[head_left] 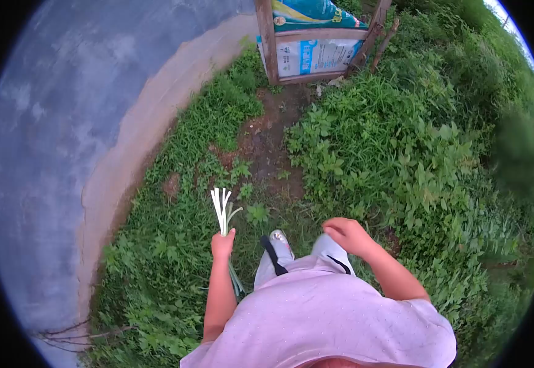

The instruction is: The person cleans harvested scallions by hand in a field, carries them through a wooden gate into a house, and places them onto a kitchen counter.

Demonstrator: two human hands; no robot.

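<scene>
My left hand [222, 243] is closed around a bunch of scallions [221, 211]. Their white ends stick up above the fist, and the green leaves hang down below it along my forearm. Held out in front of my right leg, my right hand [348, 235] has its fingers curled in, and I see nothing in it. Its palm side is hidden from view. Between the two hands are my light trousers with dark straps, and one shoe [278, 235] shows on the ground.
A bare dirt path [276, 141] leads to a wooden frame gate [310, 78] covered with printed sacks [319, 54]. A grey wall [52, 153] curves along the left. Dense green plants [414, 165] crowd the right side. Dry twigs [86, 334] poke out at lower left.
</scene>
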